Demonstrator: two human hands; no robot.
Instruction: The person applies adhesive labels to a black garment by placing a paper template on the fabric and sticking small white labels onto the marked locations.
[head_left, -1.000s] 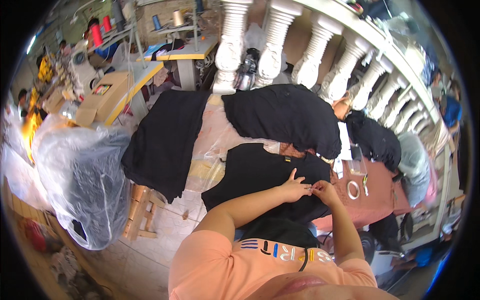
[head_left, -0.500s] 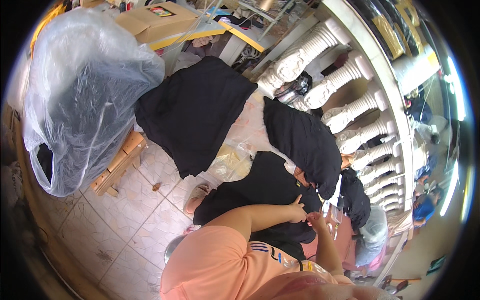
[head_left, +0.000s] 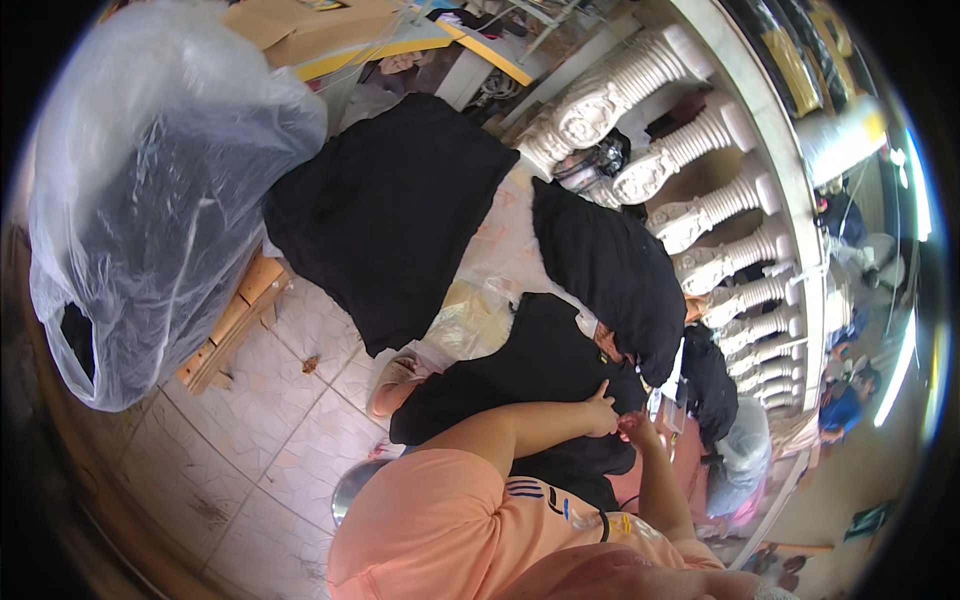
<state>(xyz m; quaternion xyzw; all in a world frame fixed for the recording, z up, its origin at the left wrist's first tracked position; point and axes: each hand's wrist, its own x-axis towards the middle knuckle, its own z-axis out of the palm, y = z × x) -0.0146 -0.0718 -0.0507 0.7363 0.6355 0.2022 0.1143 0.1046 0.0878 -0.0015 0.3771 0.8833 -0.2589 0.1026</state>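
Note:
Black cloth [head_left: 480,400] spreads across my lap, its lower part hidden behind my left arm. Above it my left hand [head_left: 603,414] has one finger stretched out and the others curled in. My right hand [head_left: 634,428] is right beside it, fingers bent and pinched together, the fingertips of both hands nearly meeting. Whatever is between them is too small to make out. Farther off lie a large black cloth piece [head_left: 395,220] on the left and a bunched black cloth [head_left: 615,270] on the right, with whitish plastic sheeting [head_left: 495,240] between them.
A big clear plastic bag [head_left: 180,210] leans over a wooden pallet [head_left: 235,320] at the left. White balusters [head_left: 640,90] line the right side. A cardboard box [head_left: 310,35] sits on a yellow-edged table. My sandalled foot [head_left: 395,385] rests on tiles.
The view has shifted slightly. My hands stay close together over the black cloth, with only a small change in the fingers. The cloth pieces lie as before.

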